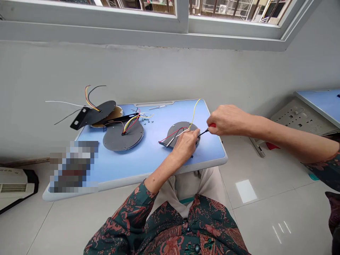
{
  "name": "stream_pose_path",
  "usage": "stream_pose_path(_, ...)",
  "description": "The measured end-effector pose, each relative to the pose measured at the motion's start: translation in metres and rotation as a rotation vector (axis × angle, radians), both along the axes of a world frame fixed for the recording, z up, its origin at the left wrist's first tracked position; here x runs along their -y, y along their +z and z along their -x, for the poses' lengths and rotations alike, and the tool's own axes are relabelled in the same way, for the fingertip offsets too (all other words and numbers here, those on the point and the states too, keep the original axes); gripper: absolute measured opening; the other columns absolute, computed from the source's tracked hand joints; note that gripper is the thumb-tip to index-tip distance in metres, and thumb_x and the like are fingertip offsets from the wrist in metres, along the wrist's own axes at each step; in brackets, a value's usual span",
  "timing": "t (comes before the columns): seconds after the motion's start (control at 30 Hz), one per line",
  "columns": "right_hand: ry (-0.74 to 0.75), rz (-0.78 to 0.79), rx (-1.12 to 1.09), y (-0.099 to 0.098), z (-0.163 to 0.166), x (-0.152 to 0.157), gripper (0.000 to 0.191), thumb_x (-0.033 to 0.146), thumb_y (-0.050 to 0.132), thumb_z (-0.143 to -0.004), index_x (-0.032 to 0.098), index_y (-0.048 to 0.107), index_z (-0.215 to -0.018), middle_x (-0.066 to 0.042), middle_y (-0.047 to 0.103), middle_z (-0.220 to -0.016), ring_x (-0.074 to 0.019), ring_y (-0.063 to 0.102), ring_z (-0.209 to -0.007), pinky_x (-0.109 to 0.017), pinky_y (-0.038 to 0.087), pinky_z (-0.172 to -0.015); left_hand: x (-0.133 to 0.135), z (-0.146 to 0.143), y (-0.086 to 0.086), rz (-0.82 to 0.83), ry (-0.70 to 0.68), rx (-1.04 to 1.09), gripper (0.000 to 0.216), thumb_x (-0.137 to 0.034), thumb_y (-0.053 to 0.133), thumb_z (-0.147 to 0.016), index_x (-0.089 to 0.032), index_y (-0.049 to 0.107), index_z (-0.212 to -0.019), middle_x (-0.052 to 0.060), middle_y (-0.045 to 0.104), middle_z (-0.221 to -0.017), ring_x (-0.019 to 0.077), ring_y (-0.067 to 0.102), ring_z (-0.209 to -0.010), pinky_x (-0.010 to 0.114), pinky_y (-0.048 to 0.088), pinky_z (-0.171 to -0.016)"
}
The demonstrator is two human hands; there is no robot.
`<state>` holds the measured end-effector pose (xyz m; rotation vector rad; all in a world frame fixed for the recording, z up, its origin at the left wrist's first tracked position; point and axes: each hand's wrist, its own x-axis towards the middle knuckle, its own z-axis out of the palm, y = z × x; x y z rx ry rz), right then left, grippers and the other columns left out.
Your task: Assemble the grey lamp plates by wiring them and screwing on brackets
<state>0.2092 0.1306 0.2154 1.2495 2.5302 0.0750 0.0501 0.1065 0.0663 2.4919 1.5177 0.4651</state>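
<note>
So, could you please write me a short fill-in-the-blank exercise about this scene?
1. The right hand grips a screwdriver whose handle is ____.
2. The left hand is on a dark disc; the disc's wire reaching nearest the wall is ____.
3. Small screws lie on a table whose top is ____.

Missing words: red; yellow; blue.

Window [183, 21]: let in bright daylight.
Wall [159, 71]: sat in soft, fairly even grey light.
Floor [265, 212]: was glossy, threw back a white glare patch and thin streaks.
Table [143, 159]: lower-left patch was pixelated.
Right hand [223, 120]: looked fairly sharp.
Right sleeve [324, 170]: looked stretched at the wide-angle edge.
</note>
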Motion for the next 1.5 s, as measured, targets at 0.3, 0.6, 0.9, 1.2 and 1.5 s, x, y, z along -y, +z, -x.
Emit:
stream_pose_path(0.3, -0.121, 0.118, 0.134, 0.015, 0.054, -0.023, 0.013, 0.017, 0.062, -0.081, 0.015, 0.074, -0.082, -0.009, 0.066, -0.074, -0.0189, 0.059, -0.068, -0.031, 0.035, -0.058, -0.012, -0.014, 0.013, 0.089, 0.176, 0.013, 0.017, -0.030, 0.053, -0.100, -0.022, 0.066, -0.109, 0.009, 0.075, -0.098, 0.0251, 0.070, -0.094, 0.031, 0.048, -0.077)
stream_pose_path(0.6, 0.185, -0.016, -0.006, 0.019, 0.018, -0.013, 0.014, 0.018, 0.059, -0.089, 0.014, 0.072, -0.093, -0.009, 0.067, -0.081, -0.0175, 0.056, -0.071, -0.030, 0.029, -0.061, -0.015, -0.008, 0.010, 0.050, 0.159, -0.095, 0.027, -0.034, 0.049, -0.102, -0.019, 0.071, -0.105, 0.013, 0.074, -0.099, 0.0286, 0.069, -0.096, 0.035, 0.047, -0.076)
stream_pose_path(0.9, -0.304, -0.115, -0.115, 0.005, 0.029, -0.016, 0.050, 0.056, 0.045, -0.097, 0.018, 0.072, -0.079, -0.012, 0.063, -0.067, -0.0259, 0.061, -0.073, -0.033, 0.032, -0.060, -0.016, -0.011, 0.013, 0.029, 0.189, -0.063, 0.025, -0.039, 0.054, -0.100, -0.023, 0.072, -0.104, 0.008, 0.075, -0.087, 0.0256, 0.070, -0.087, 0.033, 0.046, -0.073)
stream_pose_path(1.2, -0.015, -0.051, -0.283, 0.018, 0.006, -0.007, 0.018, 0.021, 0.057, -0.092, 0.019, 0.066, -0.108, -0.007, 0.071, -0.091, -0.0172, 0.056, -0.072, -0.031, 0.031, -0.064, -0.016, -0.010, 0.013, 0.038, 0.195, -0.079, 0.027, -0.038, 0.052, -0.101, -0.023, 0.075, -0.100, 0.009, 0.076, -0.089, 0.0270, 0.071, -0.089, 0.033, 0.046, -0.074)
stream_pose_path(1.5, -0.054, -0.186, -0.138, 0.024, 0.009, -0.006, 0.018, 0.033, 0.063, -0.089, 0.019, 0.070, -0.099, -0.008, 0.068, -0.080, -0.0236, 0.060, -0.079, -0.032, 0.027, -0.063, -0.015, -0.010, 0.011, 0.020, 0.198, -0.101, 0.027, -0.037, 0.051, -0.101, -0.023, 0.074, -0.101, 0.009, 0.076, -0.089, 0.0262, 0.071, -0.089, 0.032, 0.046, -0.072)
